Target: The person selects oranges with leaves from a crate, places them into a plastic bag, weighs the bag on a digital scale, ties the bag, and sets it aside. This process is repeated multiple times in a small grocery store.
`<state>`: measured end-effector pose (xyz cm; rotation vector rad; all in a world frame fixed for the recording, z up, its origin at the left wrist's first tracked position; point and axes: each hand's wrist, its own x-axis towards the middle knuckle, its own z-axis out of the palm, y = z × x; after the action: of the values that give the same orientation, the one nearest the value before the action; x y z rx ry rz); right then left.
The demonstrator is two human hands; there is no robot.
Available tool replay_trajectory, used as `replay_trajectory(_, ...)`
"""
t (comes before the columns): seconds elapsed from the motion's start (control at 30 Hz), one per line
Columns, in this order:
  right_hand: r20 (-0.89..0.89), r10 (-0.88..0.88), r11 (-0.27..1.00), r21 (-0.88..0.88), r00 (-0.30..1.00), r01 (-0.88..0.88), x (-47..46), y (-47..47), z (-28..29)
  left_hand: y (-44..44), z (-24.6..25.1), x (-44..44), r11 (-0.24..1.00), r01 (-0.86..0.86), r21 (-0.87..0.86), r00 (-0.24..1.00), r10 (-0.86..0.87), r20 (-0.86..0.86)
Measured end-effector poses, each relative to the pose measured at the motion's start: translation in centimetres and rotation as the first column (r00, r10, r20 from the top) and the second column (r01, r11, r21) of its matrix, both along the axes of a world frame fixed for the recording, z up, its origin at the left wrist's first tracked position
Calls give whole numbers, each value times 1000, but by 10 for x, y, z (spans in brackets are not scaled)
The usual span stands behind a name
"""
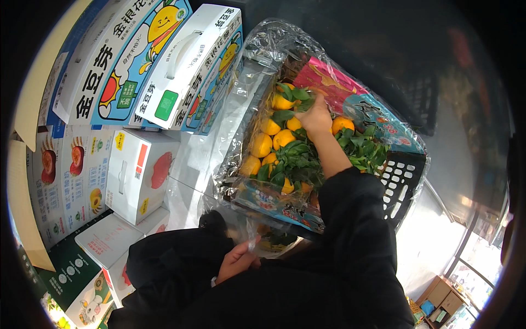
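Oranges (261, 144) with green leaves (296, 158) lie in a crate lined with printed card and clear plastic film (269, 38). Over the upper part of the crate reaches my right hand (318, 115), its fingers among the leaves and touching an orange partly hidden beneath them; whether it grips that fruit is unclear. Low in front of my body, my left hand (240, 261) pinches the gathered top of a clear plastic bag (267, 244). Leaves and some yellow-orange fruit show through the bag, which my dark sleeve and clothing partly hide.
White and blue drink cartons (164, 70) with handles stand at the upper left. Below them are more fruit-printed cartons (135, 177). The crate's black perforated wall (396, 185) shows at its right. A wooden cabinet (441, 300) stands far off at the lower right.
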<state>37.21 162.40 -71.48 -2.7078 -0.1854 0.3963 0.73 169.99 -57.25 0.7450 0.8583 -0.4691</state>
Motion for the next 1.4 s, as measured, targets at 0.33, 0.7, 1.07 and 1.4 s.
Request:
replay_trajectory(0.33, -655, 208, 355, 743, 727, 568, -14, -93, 149, -16, -4, -8, 996, 22, 83, 1000, -22, -1)
replay_trajectory(0.7, -492, 483, 423, 855, 724, 299, -198, -96, 216, -37, -16, -9, 923, -358, 144, 934, 354, 51)
replay_trajectory(1.07, -165, 664, 684, 527, 729, -505, -277, -100, 80, -34, 3, -6, 882, -335, 332, 942, 323, 91)
replay_trajectory(1.4, -219, 688, 725, 158, 692, -671, -286, -155, 23, -32, 0, -4, 913, -306, 269, 952, 293, 90)
